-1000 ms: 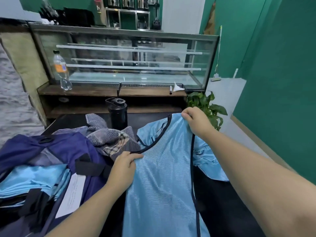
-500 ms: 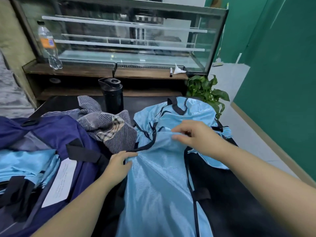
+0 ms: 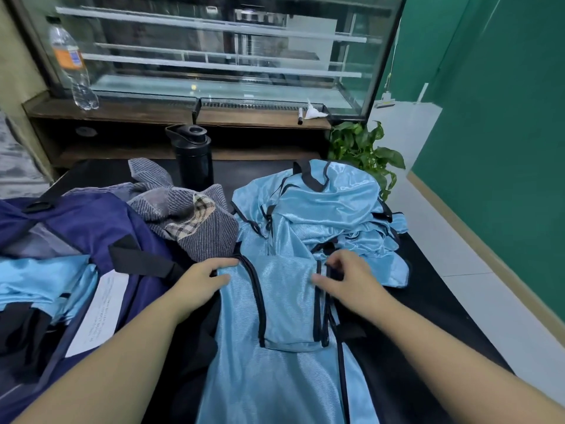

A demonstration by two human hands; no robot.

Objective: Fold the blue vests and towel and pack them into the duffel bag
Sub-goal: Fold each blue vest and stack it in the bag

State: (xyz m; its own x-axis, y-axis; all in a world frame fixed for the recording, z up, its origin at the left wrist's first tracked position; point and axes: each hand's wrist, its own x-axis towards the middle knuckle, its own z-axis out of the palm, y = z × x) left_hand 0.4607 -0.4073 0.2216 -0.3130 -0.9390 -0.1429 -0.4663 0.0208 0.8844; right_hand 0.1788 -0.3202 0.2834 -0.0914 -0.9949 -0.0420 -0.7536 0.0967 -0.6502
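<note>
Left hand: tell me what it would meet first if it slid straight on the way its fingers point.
Probably the black-trimmed neckline of the blue vest that the left hand rests on; depth is unclear.

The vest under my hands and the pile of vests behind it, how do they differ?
The vest under the hands lies spread flat toward the camera with its top part folded down, while the pile of vests sits crumpled and unfolded farther back. The left hand and right hand touch the near vest; nothing touches the pile. Both are shiny light blue with dark trim, on the black table.
</note>
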